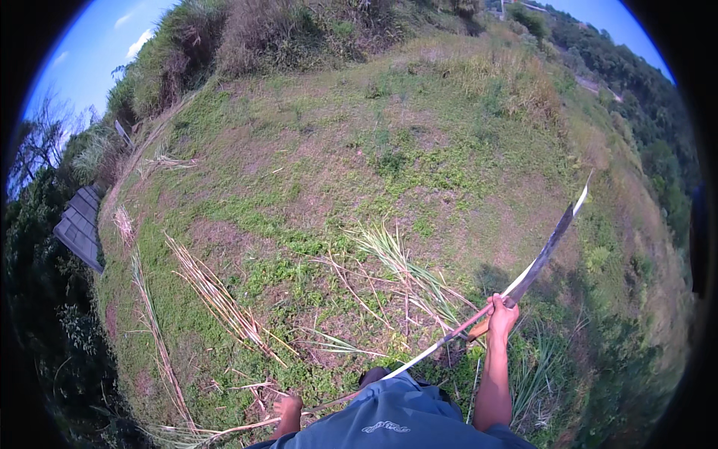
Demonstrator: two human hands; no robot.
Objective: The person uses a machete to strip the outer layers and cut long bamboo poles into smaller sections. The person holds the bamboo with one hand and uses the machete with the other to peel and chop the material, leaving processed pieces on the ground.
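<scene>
A long thin cane stalk (422,357), part pale and part reddish-brown, slants in front of my body from lower left to upper right. My left hand (288,409) is closed round its lower stretch, near the bottom edge. At the right, my right hand (502,317) grips the wooden handle of a machete (552,247). Its long dark blade points up and to the right, alongside the stalk's far part. The stalk passes at the thumb of this hand; whether the fingers also hold it I cannot tell.
Cut canes (217,299) lie in a bundle on the grass at left, with a longer row of stalks (157,337) beyond them. Green leafy tops (396,258) lie ahead. A dark tiled roof (81,224) shows far left. Tall bushes (292,37) stand at the back; the slope drops away right.
</scene>
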